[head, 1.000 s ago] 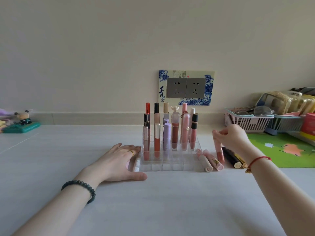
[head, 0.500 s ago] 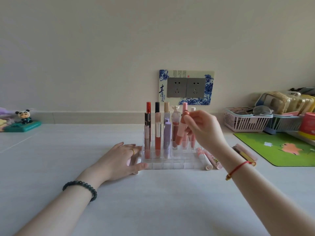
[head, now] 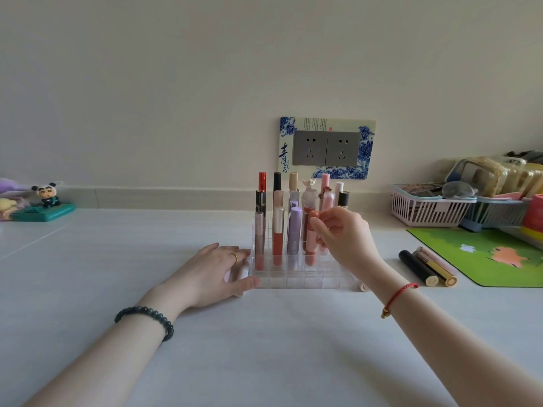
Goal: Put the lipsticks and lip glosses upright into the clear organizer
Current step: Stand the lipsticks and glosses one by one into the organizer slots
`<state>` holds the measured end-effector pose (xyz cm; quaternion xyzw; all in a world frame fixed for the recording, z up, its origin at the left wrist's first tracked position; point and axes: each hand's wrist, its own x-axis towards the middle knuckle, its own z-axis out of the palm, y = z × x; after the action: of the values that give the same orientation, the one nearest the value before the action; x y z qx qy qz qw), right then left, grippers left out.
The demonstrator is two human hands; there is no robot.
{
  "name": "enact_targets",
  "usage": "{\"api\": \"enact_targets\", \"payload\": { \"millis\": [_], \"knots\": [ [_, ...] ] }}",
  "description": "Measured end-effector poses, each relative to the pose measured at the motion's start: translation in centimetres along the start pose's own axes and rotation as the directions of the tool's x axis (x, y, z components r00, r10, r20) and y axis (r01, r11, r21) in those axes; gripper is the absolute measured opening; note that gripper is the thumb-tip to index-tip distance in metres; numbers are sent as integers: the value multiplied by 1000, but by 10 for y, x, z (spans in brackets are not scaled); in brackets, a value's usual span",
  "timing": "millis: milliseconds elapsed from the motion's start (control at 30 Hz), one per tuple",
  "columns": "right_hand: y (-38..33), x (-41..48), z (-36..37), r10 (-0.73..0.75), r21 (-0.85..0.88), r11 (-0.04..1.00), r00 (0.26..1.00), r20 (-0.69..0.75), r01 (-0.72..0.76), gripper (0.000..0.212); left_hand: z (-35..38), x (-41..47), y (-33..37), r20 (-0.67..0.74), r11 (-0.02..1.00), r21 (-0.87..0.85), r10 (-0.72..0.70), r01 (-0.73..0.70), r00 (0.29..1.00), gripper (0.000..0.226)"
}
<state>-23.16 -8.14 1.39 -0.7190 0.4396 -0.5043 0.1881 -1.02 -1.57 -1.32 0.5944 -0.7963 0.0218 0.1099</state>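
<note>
The clear organizer [head: 296, 282] stands mid-table with several lipsticks and glosses upright in its back rows. My right hand [head: 343, 236] pinches the top of a pink-and-coral lip gloss [head: 311, 242], which stands nearly upright with its lower end down in a compartment right of the lilac tube [head: 294, 230]. My left hand [head: 217, 268] rests flat on the table against the organizer's left side, thumb along its front corner. A black tube [head: 415, 267], a gold-banded one [head: 437, 270] and a pink one lie on the table to the right. One more tube end [head: 363, 287] peeks out below my right wrist.
A green mat [head: 484, 254] lies at the right, with pink and blue baskets [head: 426, 208] of items behind it. Small figurines [head: 47, 198] sit at the far left by the wall. A wall socket plate [head: 326, 148] is behind the organizer.
My right hand picked a pink gloss from the loose tubes on the right, carried it left over the organizer and lowered it into a compartment. My left hand stayed in place.
</note>
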Motion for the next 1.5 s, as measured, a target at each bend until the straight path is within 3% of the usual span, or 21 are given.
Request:
{"api": "enact_targets", "payload": {
  "millis": [333,700,967,1167,1500],
  "knots": [
    [1,-3,2,25,-22,999,999,39,-24,15,3,2,-4,-15,1000,1,30,-30,999,69],
    [2,-5,2,28,-32,999,999,44,-26,15,6,2,-9,28,998,55,-40,38,999,118],
    [4,-5,-11,19,14,1000,1000,3,-19,23,-11,-4,-4,124,993,47,-117,112,985,130],
    [8,-4,-27,25,46,999,996,-83,-22,21,-19,2,-6,199,987,29,-161,159,967,113],
    [12,-3,-30,18,34,999,995,-101,-15,16,-24,13,-9,310,967,-59,-217,247,925,108]
  ]
}}
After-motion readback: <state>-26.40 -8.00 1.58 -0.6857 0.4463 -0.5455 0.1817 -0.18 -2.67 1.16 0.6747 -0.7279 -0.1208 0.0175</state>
